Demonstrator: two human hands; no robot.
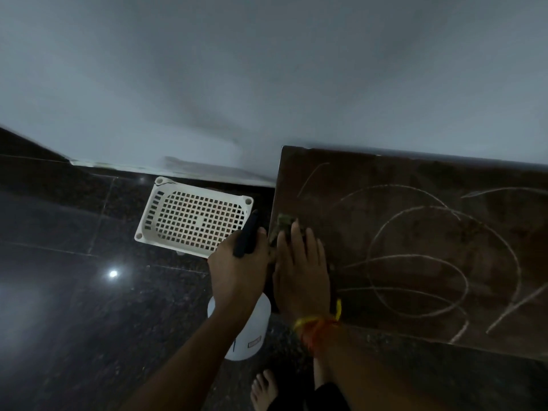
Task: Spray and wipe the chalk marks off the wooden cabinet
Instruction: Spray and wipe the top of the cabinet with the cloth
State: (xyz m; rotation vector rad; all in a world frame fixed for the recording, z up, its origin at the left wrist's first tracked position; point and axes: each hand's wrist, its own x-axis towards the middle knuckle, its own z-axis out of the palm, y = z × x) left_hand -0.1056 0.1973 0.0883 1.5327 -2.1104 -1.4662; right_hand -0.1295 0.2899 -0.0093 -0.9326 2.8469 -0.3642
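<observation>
The dark wooden cabinet (pixel 430 179) fills the right side, its top covered with looping white chalk marks (pixel 444 262). My left hand (pixel 237 271) grips the black trigger head of a white spray bottle (pixel 249 330), which hangs beside the cabinet's left edge. My right hand (pixel 302 268) lies flat with straight fingers on a dull green cloth (pixel 284 222), pressing it onto the cabinet top near the left edge. Only the cloth's far end shows past the fingertips.
A white perforated plastic basket (pixel 192 218) sits on the dark polished floor (pixel 89 292) left of the cabinet, near a pale wall (pixel 267 69). My bare foot (pixel 264 390) stands at the bottom. A yellow and red thread (pixel 317 324) circles my right wrist.
</observation>
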